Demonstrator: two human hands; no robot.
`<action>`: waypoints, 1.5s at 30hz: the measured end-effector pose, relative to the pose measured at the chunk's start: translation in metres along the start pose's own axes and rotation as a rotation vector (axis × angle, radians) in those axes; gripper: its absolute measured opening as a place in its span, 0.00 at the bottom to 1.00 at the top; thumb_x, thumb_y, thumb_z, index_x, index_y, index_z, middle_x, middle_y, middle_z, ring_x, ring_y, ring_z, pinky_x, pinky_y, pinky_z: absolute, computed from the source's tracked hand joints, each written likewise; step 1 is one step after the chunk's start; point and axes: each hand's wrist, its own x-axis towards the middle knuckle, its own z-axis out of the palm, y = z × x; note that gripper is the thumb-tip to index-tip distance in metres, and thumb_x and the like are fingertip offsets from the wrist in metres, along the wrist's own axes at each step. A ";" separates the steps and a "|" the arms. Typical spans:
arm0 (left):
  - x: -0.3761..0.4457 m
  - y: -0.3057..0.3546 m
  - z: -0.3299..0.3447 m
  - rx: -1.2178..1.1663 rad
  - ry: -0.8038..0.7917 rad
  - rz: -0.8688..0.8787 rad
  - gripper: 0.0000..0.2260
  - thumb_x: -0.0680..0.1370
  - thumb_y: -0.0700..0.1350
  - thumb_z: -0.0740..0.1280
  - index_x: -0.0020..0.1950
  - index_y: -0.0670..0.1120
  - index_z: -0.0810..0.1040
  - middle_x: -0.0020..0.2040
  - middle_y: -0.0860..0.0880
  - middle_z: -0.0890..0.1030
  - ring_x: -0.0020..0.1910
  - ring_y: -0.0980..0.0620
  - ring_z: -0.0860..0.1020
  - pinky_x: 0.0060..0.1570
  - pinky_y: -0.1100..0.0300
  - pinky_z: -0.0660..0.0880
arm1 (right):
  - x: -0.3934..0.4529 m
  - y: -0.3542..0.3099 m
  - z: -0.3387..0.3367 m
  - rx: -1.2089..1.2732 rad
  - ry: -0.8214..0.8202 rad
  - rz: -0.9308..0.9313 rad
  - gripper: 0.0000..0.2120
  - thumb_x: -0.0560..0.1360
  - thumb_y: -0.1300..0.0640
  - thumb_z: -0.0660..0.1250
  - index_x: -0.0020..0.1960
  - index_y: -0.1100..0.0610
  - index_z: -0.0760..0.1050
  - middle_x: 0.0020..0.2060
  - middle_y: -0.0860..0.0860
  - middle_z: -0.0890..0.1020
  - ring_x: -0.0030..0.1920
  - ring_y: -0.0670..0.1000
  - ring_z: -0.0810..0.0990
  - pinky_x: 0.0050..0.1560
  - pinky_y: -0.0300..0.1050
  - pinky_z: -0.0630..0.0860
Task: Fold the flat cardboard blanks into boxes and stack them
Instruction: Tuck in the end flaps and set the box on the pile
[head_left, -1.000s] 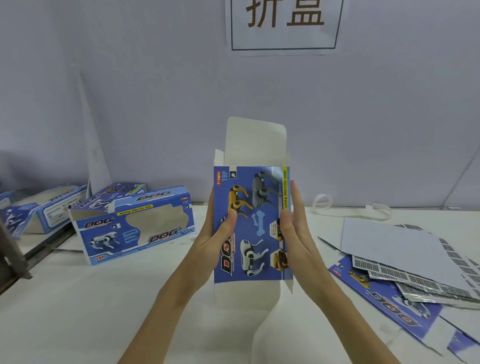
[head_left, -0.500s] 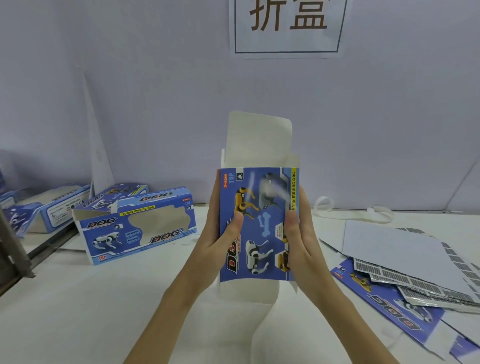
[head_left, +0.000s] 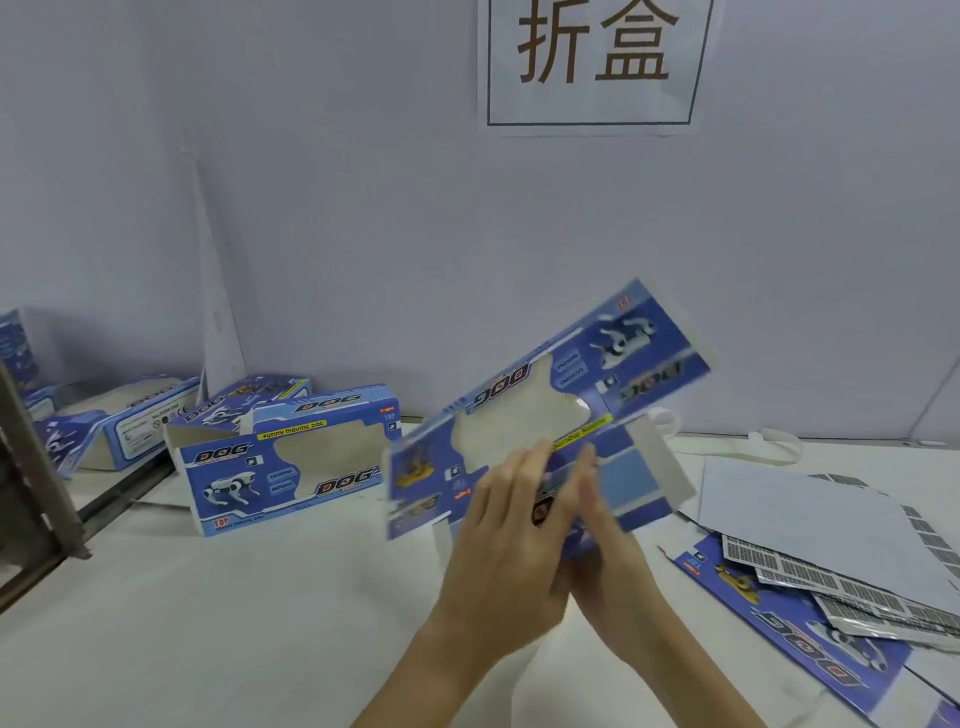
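White tabletop (head_left: 218, 623) against a lavender wall (head_left: 363, 208); bare surface lies near-left. Folded boxes (head_left: 283, 460) crowd the back-left edge, flat blanks (head_left: 831, 597) the right. Held blank (head_left: 545, 415) is mid-air above centre, long axis rising from lower left to upper right, window face toward camera. Left hand (head_left: 511, 545) and right hand (head_left: 608, 551) touch its lower edge; finger state blurred, cannot tell.

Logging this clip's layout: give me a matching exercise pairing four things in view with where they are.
Things:
1. held blank
2. folded box
3. flat blanks
4. paper sign

Places:
A. on the wall
B. piled on the table, right
C. between both hands, above the table
D. standing on the table, left

Pairs: 1-C, 2-D, 3-B, 4-A
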 end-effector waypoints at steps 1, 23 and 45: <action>-0.001 0.002 0.001 0.014 -0.044 0.020 0.39 0.77 0.50 0.69 0.85 0.49 0.56 0.79 0.41 0.65 0.78 0.40 0.66 0.74 0.43 0.67 | 0.001 0.000 -0.003 0.078 0.073 0.029 0.47 0.56 0.30 0.84 0.68 0.52 0.77 0.57 0.57 0.87 0.59 0.57 0.87 0.48 0.47 0.85; 0.021 -0.060 -0.054 -1.295 0.324 -0.920 0.18 0.80 0.49 0.66 0.66 0.67 0.78 0.61 0.60 0.84 0.62 0.54 0.83 0.43 0.54 0.86 | 0.028 -0.022 -0.012 -0.548 -0.078 -0.284 0.47 0.65 0.25 0.73 0.78 0.23 0.52 0.77 0.42 0.69 0.77 0.47 0.69 0.66 0.54 0.81; 0.035 -0.030 -0.048 -1.340 -0.026 -0.783 0.24 0.74 0.72 0.68 0.68 0.83 0.64 0.68 0.64 0.79 0.63 0.53 0.83 0.46 0.56 0.84 | 0.024 -0.048 -0.002 -0.458 -0.206 -0.354 0.30 0.82 0.40 0.61 0.81 0.32 0.54 0.72 0.42 0.76 0.65 0.53 0.84 0.50 0.53 0.86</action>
